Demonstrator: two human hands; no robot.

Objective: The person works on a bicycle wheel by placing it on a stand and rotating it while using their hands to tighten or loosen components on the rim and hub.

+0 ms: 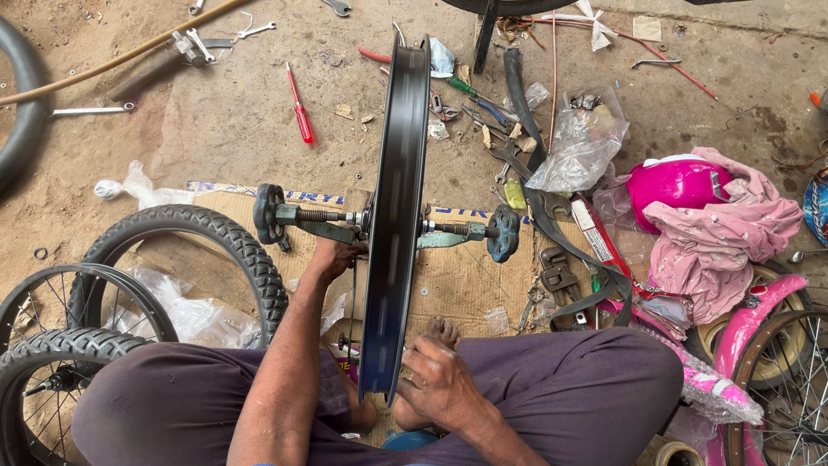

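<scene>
Underneath, flattened cardboard [466,276] on a dusty, tool-littered workshop floor [224,129].

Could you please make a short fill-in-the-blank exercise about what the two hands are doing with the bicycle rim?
1. The rim stands upright in a truing ____.
2. The right hand grips the near edge of the ____.
3. The left hand reaches to the stand on the ____ side of the rim.
4. A screwdriver with a ____ handle lies on the ground beyond the rim.

Missing words: stand; rim; left; red
</scene>
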